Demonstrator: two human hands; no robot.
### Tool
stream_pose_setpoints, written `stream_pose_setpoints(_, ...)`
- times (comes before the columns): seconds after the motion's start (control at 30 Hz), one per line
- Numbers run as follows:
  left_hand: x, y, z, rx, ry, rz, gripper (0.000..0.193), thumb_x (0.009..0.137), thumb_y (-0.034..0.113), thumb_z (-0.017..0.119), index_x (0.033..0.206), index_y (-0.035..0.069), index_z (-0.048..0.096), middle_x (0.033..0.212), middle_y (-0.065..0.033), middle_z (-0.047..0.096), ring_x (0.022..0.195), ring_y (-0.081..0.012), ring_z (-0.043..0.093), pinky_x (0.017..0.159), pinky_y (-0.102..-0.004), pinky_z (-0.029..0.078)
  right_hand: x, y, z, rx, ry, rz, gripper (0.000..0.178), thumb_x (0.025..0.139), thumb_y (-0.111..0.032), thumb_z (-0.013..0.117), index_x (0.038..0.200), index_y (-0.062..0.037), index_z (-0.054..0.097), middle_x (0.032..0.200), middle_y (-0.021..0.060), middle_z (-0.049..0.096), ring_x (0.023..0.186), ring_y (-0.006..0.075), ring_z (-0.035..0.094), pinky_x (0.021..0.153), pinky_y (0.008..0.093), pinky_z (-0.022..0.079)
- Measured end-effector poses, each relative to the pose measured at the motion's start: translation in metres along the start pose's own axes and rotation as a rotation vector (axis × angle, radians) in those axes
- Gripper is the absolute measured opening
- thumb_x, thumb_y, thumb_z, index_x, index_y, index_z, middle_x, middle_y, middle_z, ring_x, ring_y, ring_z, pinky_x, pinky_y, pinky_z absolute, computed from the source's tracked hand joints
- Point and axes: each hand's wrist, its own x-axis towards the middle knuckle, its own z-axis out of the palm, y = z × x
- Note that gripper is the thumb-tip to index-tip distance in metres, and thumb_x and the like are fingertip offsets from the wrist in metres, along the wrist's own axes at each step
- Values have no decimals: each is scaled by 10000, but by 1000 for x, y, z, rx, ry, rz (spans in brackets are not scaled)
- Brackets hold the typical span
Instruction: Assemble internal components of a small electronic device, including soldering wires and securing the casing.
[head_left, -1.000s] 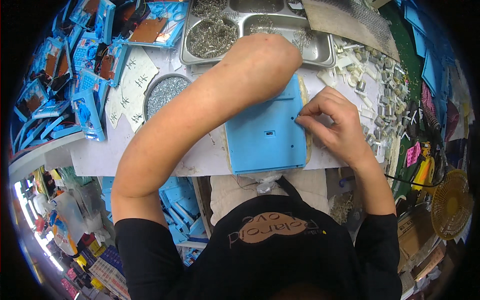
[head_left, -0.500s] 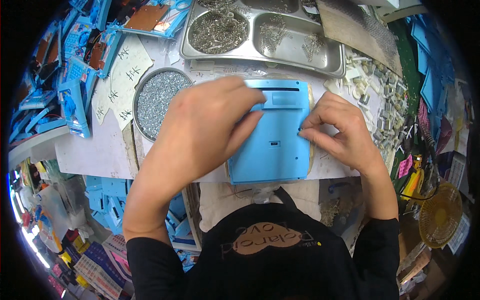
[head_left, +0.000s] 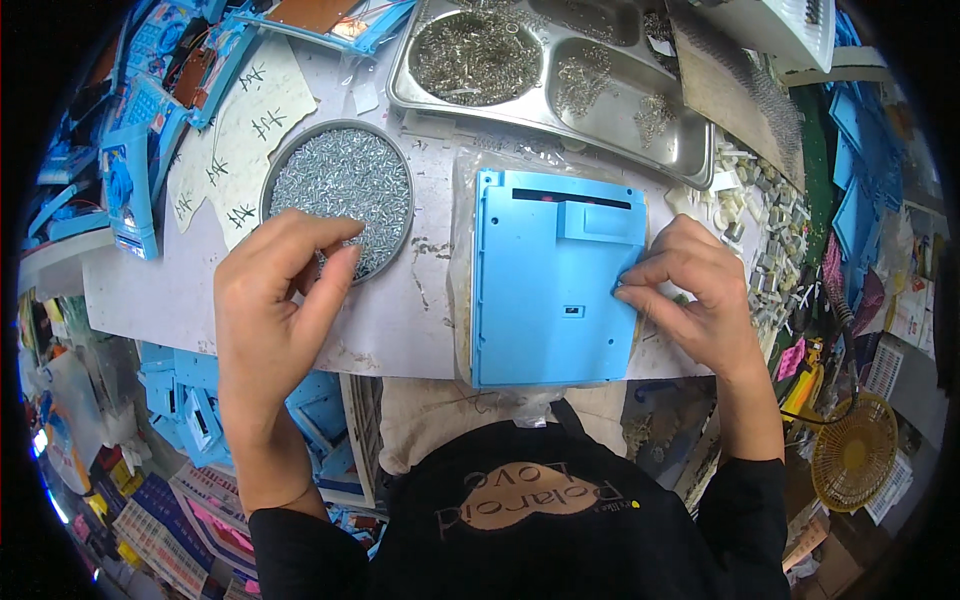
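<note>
A light-blue plastic casing panel (head_left: 545, 335) lies flat near the front of the table, with a dark slot along its far end and small holes near its edges. My left hand (head_left: 285, 295) hovers at the near side of a round metal dish (head_left: 411, 185) full of small silvery screws (head_left: 340, 180). Its thumb and forefinger are drawn together; whatever is between them is too small to make out. At the panel's right edge, my right hand (head_left: 695, 300) has its thumb and forefinger pinched over the rim, and their tips hide anything held there.
Behind the panel stands a compartmented steel tray (head_left: 620, 135) with small metal springs. Pale small parts (head_left: 765, 215) are heaped at the right. Blue casings (head_left: 135, 190) with wires pile up at the far left, beside a marked paper sheet (head_left: 235, 140). A yellow fan (head_left: 853, 455) stands lower right.
My left hand has moved left from above the panel to the screw dish. My right hand stays at the panel's right edge. The whole view has shifted slightly.
</note>
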Motion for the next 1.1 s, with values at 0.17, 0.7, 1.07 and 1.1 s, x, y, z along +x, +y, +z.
stream_pose_setpoints(0.17, -6, -3, -2, -7, 3, -11, 132, 863, -9, 731, 993, -5, 750, 776, -59, 646, 586, -122, 523, 540, -266, 395, -4, -3, 4, -109, 40, -61, 165, 708, -15, 857, 812, -30, 730, 762, 73, 676, 726, 238, 602, 646, 352, 477)
stream_pose_setpoints(0.7, 8, 71, 72, -511, -312, 72, 108, 905, 86, 771, 987, 16, 759, 789, -43, 682, 594, -82, 559, 535, -243, 427, -4, -22, 0, -57, 64, -262, 260, 711, -64, 876, 906, -39, 706, 787, 86, 643, 727, 279, 604, 639, 381, 475)
stream_pose_setpoints(1.07, 19, 84, 82, -729, -627, -259, 83, 922, 61, 734, 932, -22, 735, 759, 27, 661, 681, -3, 540, 600, -185, 441, -15, -20, -1, -63, 131, -329, 297, 681, -85, 881, 897, -43, 681, 773, 70, 610, 712, 274, 579, 624, 380, 462)
stream_pose_setpoints(1.1, 19, 84, 83, -727, -620, -261, 80, 918, 57, 734, 931, -22, 732, 763, 30, 657, 684, -1, 536, 604, -182, 439, -17, -18, 0, -44, 138, -312, 294, 685, -78, 879, 897, -42, 679, 769, 70, 611, 711, 273, 577, 621, 378, 460)
